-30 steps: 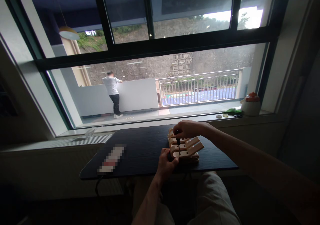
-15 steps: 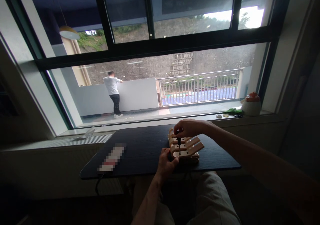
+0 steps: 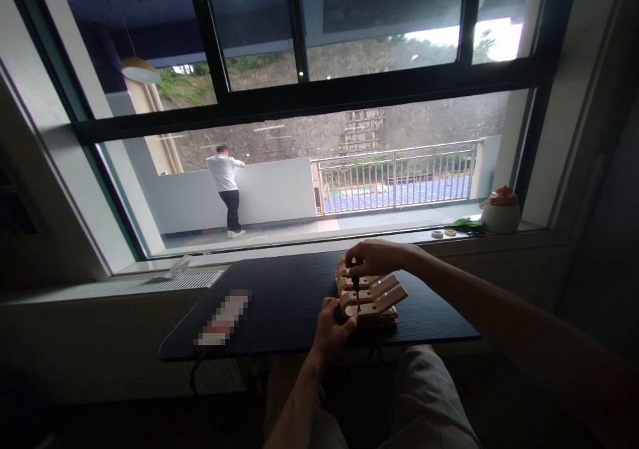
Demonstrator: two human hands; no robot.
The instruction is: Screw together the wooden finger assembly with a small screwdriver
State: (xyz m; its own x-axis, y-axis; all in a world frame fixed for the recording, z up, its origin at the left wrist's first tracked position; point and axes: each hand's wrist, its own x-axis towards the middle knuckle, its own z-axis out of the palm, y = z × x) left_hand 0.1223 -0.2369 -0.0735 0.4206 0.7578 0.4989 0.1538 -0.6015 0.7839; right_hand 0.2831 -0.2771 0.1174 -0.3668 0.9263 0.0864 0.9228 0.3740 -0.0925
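Left hand (image 3: 332, 329) is clamped on the near left end of the wooden piece (image 3: 377, 308), probably so it won't spin on the worktop (image 3: 284, 302). Screwdriver (image 3: 356, 283) stands near-upright on it, right hand (image 3: 377, 257) pinching the handle, likely for straight pressure.

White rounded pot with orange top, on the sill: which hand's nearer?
Right. The right hand is left of and below the pot in view; the left hand is farther left and lower.
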